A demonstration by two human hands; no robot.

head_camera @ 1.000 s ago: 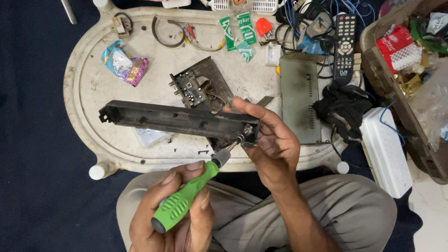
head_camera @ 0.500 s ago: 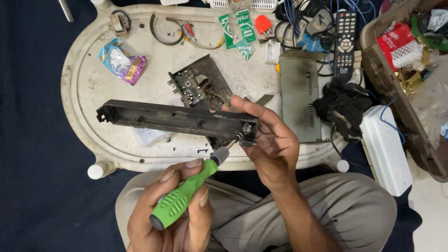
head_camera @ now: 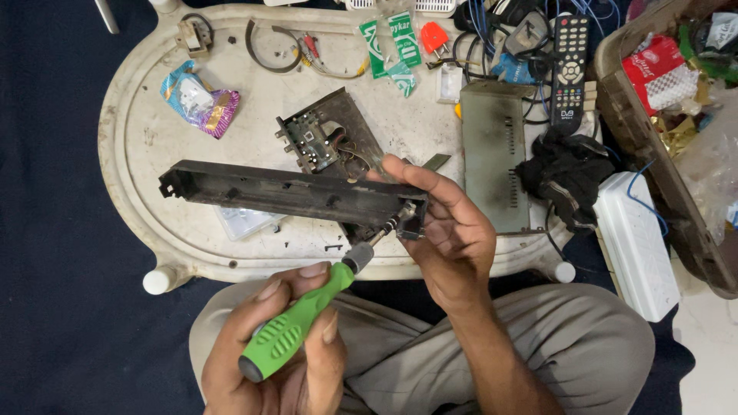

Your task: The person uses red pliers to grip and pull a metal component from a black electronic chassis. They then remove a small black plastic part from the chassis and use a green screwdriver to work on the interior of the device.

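Observation:
My left hand (head_camera: 277,346) grips a screwdriver (head_camera: 296,327) with a green handle. Its metal tip points up and right into the right end of a long black plastic panel (head_camera: 284,192). That panel lies across an upturned white oval tray table (head_camera: 138,146). My right hand (head_camera: 446,223) holds the panel's right end, fingers wrapped over it beside the screwdriver tip. Just behind the panel sits a circuit board (head_camera: 323,142) on a dark metal plate.
A grey metal cover (head_camera: 492,154) lies right of my right hand, with a black cloth (head_camera: 565,173), a remote control (head_camera: 570,61) and a white box (head_camera: 634,238) beyond. Wrappers (head_camera: 200,96), cables and a red plug (head_camera: 434,34) litter the far side. A brown basket (head_camera: 638,131) stands at the right.
The hands, screwdriver and panel stay in nearly the same place; the view has shifted only slightly.

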